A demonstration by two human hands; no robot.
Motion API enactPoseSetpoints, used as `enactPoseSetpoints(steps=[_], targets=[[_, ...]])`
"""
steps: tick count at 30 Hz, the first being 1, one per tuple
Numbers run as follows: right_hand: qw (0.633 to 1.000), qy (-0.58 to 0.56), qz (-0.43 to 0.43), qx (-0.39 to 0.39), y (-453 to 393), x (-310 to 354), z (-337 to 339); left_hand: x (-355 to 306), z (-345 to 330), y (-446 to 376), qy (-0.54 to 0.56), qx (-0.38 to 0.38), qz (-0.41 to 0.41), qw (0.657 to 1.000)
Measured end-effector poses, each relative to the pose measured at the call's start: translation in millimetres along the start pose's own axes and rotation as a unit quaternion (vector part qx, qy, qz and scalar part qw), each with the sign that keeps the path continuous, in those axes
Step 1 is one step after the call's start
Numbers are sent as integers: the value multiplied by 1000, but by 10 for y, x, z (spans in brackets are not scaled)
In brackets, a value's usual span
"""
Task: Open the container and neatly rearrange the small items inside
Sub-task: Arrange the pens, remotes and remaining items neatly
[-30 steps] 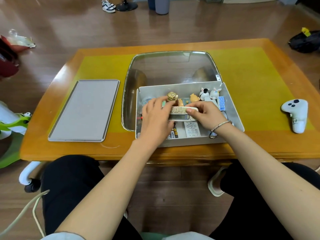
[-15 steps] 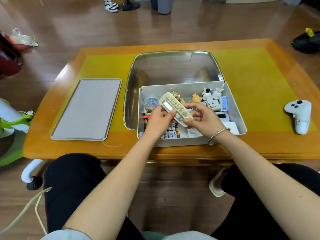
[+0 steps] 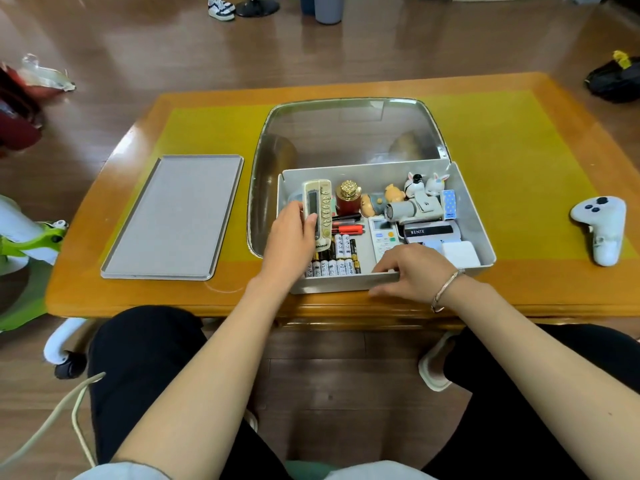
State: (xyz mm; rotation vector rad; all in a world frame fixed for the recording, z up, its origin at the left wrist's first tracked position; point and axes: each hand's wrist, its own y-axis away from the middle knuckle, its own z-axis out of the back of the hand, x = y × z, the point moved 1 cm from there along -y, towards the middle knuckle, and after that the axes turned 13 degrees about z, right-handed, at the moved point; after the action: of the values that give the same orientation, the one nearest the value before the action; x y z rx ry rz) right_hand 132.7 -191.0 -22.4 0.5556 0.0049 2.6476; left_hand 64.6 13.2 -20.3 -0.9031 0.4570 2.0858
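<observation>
Left fingers: the left hand point(image 3: 292, 237) curls its fingers point(image 3: 309, 221) round the cream remote control point(image 3: 318, 211) and holds it.
Right fingers: the right hand point(image 3: 414, 270) has its fingers spread a little apart, lying over the near wall of the container; they grip nothing.
Remote control: it lies long-ways at the left end of the box, buttons up, its far end near the back wall.
Container: the grey box point(image 3: 474, 216) sits open on the yellow mat of the wooden table point(image 3: 519, 296), near the front edge.
Lid: the flat grey lid point(image 3: 175, 216) lies on the table, well to the left of the box.
Batteries: a row of batteries point(image 3: 334, 266) lies along the near wall, just beside the left hand.
Other small things: a red jar with a gold top point(image 3: 349, 199), red pens point(image 3: 348, 228), a white calculator point(image 3: 382, 237) and little animal toys point(image 3: 427, 183) at the back right.
Bracelet: a thin bracelet point(image 3: 445, 291) is on the right wrist.
Game controller: a white one point(image 3: 601, 226) rests far right on the table.
</observation>
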Motion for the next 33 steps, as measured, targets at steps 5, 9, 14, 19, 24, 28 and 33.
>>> enactPoseSetpoints(steps=[5, 9, 14, 19, 24, 28, 33], targets=[[999, 5, 31, -32, -72, 5, -41, -132, 31, -102, 18, 13, 68, 997], [999, 8, 32, -42, -88, 40, -60, -186, -52, -99, -64, 78, 81, 992], [991, -116, -41, -60, -130, 77, 32, -241, -132, -60, -87, 78, 106, 987], [979, -156, -130, -29, -362, 46, 41, -186, -42, -125, -67, 72, 129, 987], [982, -96, -158, 37, -619, 122, -25, -109, 26, -124, -63, 62, 137, 987], [981, -96, -155, 66, -700, 116, -34, -65, 82, -147, -36, 61, 145, 987], [982, -97, -151, 63, -683, 89, -63, -107, 23, -114, -43, 93, 141, 985]])
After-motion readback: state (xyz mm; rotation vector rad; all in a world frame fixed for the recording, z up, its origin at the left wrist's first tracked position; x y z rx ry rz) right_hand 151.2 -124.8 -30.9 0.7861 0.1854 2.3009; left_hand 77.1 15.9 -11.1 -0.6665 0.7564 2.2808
